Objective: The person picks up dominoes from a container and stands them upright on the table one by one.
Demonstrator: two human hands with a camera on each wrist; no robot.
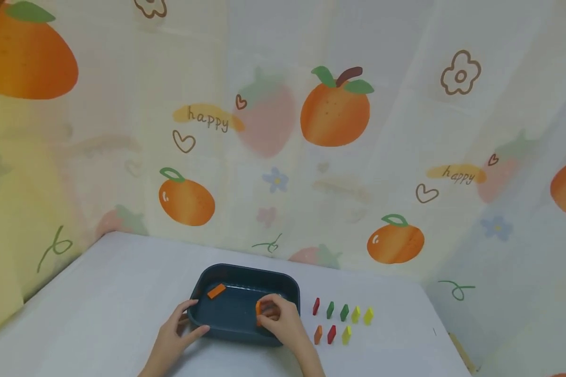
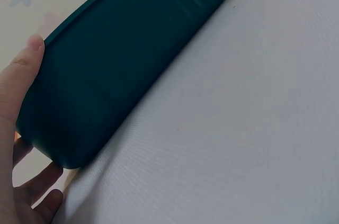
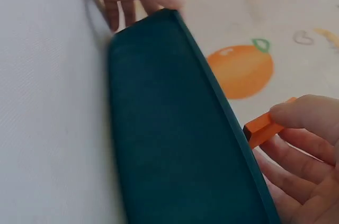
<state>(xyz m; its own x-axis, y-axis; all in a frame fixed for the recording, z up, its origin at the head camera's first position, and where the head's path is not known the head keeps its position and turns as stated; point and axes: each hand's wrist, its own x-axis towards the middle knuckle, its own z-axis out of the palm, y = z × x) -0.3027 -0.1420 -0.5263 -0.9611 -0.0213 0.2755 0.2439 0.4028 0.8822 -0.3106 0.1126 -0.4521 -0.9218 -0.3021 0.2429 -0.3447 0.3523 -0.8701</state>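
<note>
A dark teal tray [image 1: 236, 335] with rounded corners stands on the white table. My left hand [image 1: 173, 327] holds its near left corner, thumb at the front rim and fingers round the left side; the left wrist view shows the thumb [image 2: 33, 57] at the rim. Over the tray's right part, my right hand [image 1: 283, 318] pinches an orange domino-like block [image 1: 258, 308] between thumb and fingers. In the right wrist view this block [image 3: 260, 128] shows just past the tray's near rim. Another orange block [image 1: 216, 291] lies flat inside the tray at the far left.
Right of the tray, more blocks stand upright in two rows. The far row has a red block [image 1: 316, 306], two green and two yellow; the near row has an orange block [image 1: 318, 335], a red and a yellow. A fruit-printed curtain [image 1: 273, 209] hangs behind the table.
</note>
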